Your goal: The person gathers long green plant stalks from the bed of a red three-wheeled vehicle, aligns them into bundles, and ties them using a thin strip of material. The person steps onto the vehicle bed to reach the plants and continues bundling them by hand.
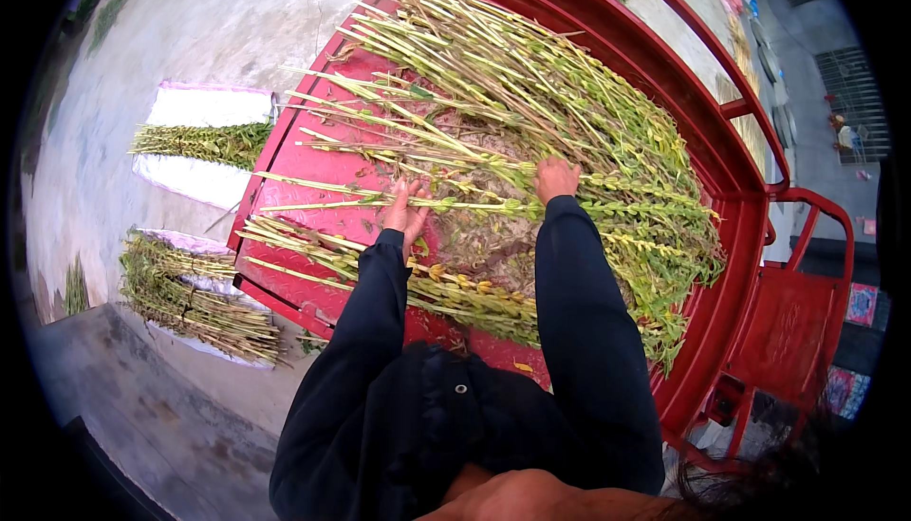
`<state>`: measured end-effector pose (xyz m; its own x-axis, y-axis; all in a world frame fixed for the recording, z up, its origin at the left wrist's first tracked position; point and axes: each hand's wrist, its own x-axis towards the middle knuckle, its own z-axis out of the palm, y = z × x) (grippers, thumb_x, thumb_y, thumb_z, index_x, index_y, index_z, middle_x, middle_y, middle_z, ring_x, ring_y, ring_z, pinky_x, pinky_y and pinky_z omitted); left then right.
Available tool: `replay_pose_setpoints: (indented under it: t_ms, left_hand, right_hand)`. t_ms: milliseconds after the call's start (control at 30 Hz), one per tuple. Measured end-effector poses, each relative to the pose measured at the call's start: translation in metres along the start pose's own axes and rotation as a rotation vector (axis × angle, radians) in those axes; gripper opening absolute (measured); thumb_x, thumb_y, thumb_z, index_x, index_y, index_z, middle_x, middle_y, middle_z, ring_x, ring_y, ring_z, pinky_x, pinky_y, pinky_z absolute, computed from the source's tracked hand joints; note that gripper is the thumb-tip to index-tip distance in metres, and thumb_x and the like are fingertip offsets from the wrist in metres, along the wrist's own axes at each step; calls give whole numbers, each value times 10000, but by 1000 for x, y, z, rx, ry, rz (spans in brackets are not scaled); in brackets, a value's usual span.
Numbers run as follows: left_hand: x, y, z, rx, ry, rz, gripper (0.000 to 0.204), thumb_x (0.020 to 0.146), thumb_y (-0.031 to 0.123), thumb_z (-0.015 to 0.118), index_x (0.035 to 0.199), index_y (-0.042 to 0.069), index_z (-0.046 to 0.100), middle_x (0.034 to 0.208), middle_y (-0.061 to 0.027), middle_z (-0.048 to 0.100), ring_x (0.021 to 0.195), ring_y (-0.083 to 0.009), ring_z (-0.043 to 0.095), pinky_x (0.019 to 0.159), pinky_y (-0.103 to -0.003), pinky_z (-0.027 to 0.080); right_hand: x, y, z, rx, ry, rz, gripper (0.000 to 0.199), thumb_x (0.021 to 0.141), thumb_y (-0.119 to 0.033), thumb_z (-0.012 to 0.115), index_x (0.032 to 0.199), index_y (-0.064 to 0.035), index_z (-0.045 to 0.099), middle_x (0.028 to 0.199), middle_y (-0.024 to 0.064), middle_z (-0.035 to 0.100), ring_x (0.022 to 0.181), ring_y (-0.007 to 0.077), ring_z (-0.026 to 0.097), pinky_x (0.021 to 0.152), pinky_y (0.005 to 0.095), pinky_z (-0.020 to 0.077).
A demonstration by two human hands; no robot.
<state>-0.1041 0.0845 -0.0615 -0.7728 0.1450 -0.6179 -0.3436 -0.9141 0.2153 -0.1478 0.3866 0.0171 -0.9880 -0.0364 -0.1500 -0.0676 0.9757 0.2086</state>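
Observation:
Long green-yellow stalks studded with pods, which look like sesame stalks (493, 206), lie across the red metal bed (327, 177) of a cart. My right hand (556, 179) is closed in a fist around stalks near the middle of the spread, the grip partly hidden by its back. To its left, my left hand (406, 210) curls around a stalk nearer the bare cut ends, with the fingertips showing. The leafy, podded tops point right. A thick layer of stalks (531, 65) lies beyond my hands, and another bunch (446, 288) lies nearer my body.
A red side rail (697, 32) bounds the bed's far right, with a red seat frame (792, 303) beyond it. On the concrete floor at left, a bundle (204, 144) lies on a white sheet (204, 102), and tied bundles (195, 303) lie nearer. Loose leaf litter (484, 251) covers part of the bed.

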Motion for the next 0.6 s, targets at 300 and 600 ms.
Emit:
replay_pose_setpoints:
  t_ms: [300,600]
  left_hand:
    - [-19,1,-17,-67,-458,-43,505,828,208,630,1274,129,406,1298,-81,435,1121,-224,474,915,-382,466]
    - [-105,2,-4,82,-667,-4,189,807,198,662,875,116,506,894,-14,531,1078,-208,444,992,-381,310]
  right_hand:
    - [-80,-7,7,244,58,-126,93,726,-149,611,804,-99,617,852,88,572,879,274,543,725,418,425]
    - [-134,19,-57,644,-176,-291,476,689,-189,637,1148,-114,539,1089,155,544,1039,342,486,878,454,374]
